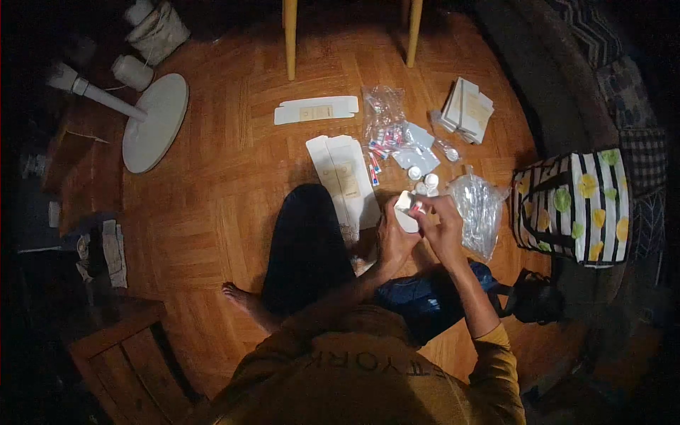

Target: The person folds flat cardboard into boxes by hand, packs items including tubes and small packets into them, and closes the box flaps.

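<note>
My left hand (397, 244) is closed around a small white box (406, 213) held upright in front of me, its top end open. The fingers of my right hand (445, 228) pinch a small red-and-white item (416, 208) at the box's opening; its exact kind is partly hidden by the fingers. Just beyond the hands sit several white round caps or small containers (431, 181). Small red, white and blue tube-like pieces (375, 170) lie loose on the floor, and more are inside a clear plastic bag (383, 106). Flattened white cartons (346, 170) lie to the left.
Another flat carton (316, 110) and a carton stack (468, 111) lie farther off. Crumpled clear plastic (479, 212) is right of my hands, near a striped bag (572, 209). A white round stand base (157, 124) is at left; wooden chair legs (290, 42) are ahead.
</note>
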A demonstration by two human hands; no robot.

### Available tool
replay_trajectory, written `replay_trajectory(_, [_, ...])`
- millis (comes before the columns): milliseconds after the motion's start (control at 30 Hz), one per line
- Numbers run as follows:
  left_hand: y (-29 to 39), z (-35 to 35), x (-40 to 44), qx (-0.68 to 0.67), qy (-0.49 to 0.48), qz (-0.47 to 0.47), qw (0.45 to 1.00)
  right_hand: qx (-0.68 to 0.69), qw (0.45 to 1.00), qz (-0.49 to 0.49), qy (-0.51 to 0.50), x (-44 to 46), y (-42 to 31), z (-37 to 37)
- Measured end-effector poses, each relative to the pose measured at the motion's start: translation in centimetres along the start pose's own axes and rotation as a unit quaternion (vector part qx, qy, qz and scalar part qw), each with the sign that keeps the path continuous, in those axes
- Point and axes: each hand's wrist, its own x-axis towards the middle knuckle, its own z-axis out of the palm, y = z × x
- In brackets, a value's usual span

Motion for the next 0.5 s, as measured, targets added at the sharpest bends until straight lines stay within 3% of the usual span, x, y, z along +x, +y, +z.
replay_trajectory(67, [1.2,0.0,-1.1,-0.031,0.013,0.042,0.999,-0.064,0.988,-0.136,-0.025,-1.1,0.2,-1.1])
replay_trajectory(133, [0.1,0.5,-1.9,-0.043,0.009,0.057,0.997,-0.048,0.992,-0.106,-0.040,-2.6,-0.7,-2.4])
replay_trajectory(200, [-3.4,1.9,-1.9,-0.162,-0.061,-0.010,0.985,0.093,0.993,0.049,-0.053,-4.2,-0.5,-2.5])
replay_trajectory(267, [-1.8,1.1,-3.1,-0.160,-0.086,-0.059,0.982,0.105,0.993,0.052,-0.015,-6.4,1.1,-1.7])
replay_trajectory(333, [-1.3,0.1,-4.1,-0.305,-0.187,-0.159,0.920,0.323,0.900,0.284,0.066,-9.0,0.8,-1.3])
replay_trajectory(400, [-0.8,-0.5,-5.8,-0.306,-0.226,-0.145,0.913,0.289,0.914,0.259,0.119,-11.6,0.5,0.2])
replay_trajectory(467, [0.1,-0.7,-7.6,-0.162,-0.142,0.002,0.977,0.292,0.901,0.247,0.204,-13.8,0.0,1.4])
replay_trajectory(500, [0.3,-0.7,-8.0,-0.178,-0.169,-0.052,0.968,0.339,0.887,0.229,0.214,-14.6,-0.3,1.5])
